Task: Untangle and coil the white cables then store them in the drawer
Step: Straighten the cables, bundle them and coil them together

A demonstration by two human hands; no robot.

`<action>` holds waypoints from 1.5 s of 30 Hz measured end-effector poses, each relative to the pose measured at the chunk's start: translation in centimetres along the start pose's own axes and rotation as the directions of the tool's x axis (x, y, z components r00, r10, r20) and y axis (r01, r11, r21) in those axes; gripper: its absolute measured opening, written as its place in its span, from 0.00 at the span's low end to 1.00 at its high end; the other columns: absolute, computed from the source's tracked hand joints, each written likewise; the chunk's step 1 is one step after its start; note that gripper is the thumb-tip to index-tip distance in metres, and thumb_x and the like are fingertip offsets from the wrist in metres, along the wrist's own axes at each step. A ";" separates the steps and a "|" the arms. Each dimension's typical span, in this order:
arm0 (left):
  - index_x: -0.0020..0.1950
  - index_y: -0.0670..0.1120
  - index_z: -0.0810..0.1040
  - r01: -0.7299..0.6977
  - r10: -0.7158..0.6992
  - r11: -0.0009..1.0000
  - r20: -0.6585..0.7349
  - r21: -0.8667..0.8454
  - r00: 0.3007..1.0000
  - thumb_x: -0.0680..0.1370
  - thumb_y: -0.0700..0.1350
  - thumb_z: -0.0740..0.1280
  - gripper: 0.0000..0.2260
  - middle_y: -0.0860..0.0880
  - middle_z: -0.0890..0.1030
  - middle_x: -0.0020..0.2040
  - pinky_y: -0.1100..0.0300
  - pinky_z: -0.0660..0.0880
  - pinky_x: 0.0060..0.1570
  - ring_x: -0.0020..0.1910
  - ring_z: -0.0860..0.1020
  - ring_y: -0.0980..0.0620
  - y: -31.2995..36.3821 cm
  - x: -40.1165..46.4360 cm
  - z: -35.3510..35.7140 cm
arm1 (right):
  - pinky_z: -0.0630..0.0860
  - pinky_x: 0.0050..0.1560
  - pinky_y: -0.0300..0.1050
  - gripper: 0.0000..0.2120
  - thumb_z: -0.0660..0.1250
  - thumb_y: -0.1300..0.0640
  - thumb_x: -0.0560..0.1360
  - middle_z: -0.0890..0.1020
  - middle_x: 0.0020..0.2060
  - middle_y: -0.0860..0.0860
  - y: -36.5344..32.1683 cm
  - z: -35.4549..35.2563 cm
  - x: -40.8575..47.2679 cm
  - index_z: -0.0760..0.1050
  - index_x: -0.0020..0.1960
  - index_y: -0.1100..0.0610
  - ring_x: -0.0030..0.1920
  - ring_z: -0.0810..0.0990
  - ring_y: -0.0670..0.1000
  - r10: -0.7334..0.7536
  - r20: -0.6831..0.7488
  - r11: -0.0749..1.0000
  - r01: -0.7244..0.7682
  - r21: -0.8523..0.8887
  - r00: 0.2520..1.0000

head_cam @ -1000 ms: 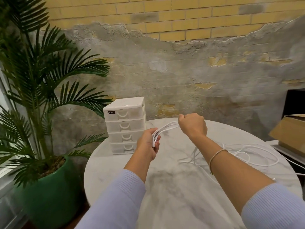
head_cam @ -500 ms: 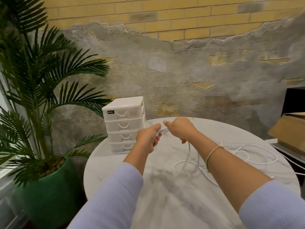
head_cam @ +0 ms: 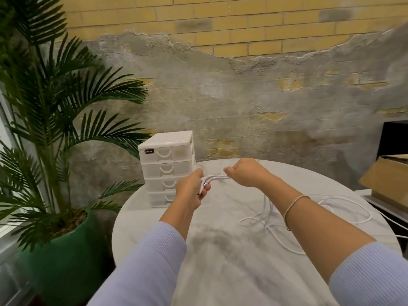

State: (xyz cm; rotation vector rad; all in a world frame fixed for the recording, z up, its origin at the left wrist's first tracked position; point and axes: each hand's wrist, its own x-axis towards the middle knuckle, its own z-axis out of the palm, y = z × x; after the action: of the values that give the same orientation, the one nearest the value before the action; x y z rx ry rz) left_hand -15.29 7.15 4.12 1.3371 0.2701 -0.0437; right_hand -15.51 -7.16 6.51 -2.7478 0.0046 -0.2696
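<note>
Both hands are raised over a round marble table (head_cam: 220,250). My left hand (head_cam: 192,191) grips a bundle of white cable loops (head_cam: 217,178) with a metal plug end showing at its fingers. My right hand (head_cam: 245,173) is fisted around the same strands a short way to the right, pulling them taut between the hands. More white cable (head_cam: 265,217) hangs from my right hand and lies in loose loops on the table's right side. A white drawer unit (head_cam: 167,166) with all its drawers closed stands at the table's back left, just behind my left hand.
A potted palm in a green pot (head_cam: 57,261) stands left of the table. A cardboard box (head_cam: 388,177) sits on a ledge at the right. A cable strand (head_cam: 395,224) runs off the table's right edge. A brick and plaster wall is behind.
My right hand dropped close to my left hand half a second ago and has now drawn back to the right, stretching the strands. The loose cable on the table shifted.
</note>
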 end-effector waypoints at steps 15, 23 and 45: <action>0.43 0.45 0.76 -0.395 0.311 0.863 0.285 0.314 0.907 0.83 0.53 0.51 0.20 0.47 0.81 0.39 0.57 0.71 0.47 0.42 0.78 0.48 1.1 -0.6 1.1 | 0.67 0.39 0.43 0.19 0.54 0.48 0.77 0.74 0.38 0.54 -1.7 -0.2 0.1 0.76 0.43 0.61 0.42 0.73 0.56 -0.040 -0.067 0.997 0.035 -0.067 0.997; 0.33 0.47 0.63 -0.290 0.141 0.907 0.428 0.304 0.893 0.80 0.63 0.44 0.25 0.53 0.62 0.20 0.64 0.53 0.24 0.20 0.57 0.56 0.1 -2.4 1.9 | 0.64 0.29 0.40 0.17 0.58 0.50 0.75 0.74 0.29 0.51 -1.8 -0.4 -0.1 0.72 0.31 0.57 0.31 0.71 0.50 -0.097 -0.067 0.993 0.092 -0.078 0.993; 0.31 0.47 0.67 -0.402 0.261 0.736 0.320 0.545 0.911 0.78 0.57 0.62 0.20 0.50 0.63 0.26 0.61 0.56 0.26 0.25 0.57 0.54 3.0 0.9 -6.8 | 0.69 0.54 0.50 0.37 0.39 0.40 0.79 0.83 0.37 0.59 5.8 -4.5 1.9 0.79 0.37 0.62 0.45 0.81 0.59 -0.216 -0.378 0.876 0.007 -0.483 0.900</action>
State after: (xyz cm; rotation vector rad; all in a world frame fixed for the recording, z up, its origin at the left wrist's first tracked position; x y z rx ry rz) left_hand -15.02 14.54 5.36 1.9896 -0.2098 0.0280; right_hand -14.31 -14.26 8.77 -3.1058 0.0256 -1.0218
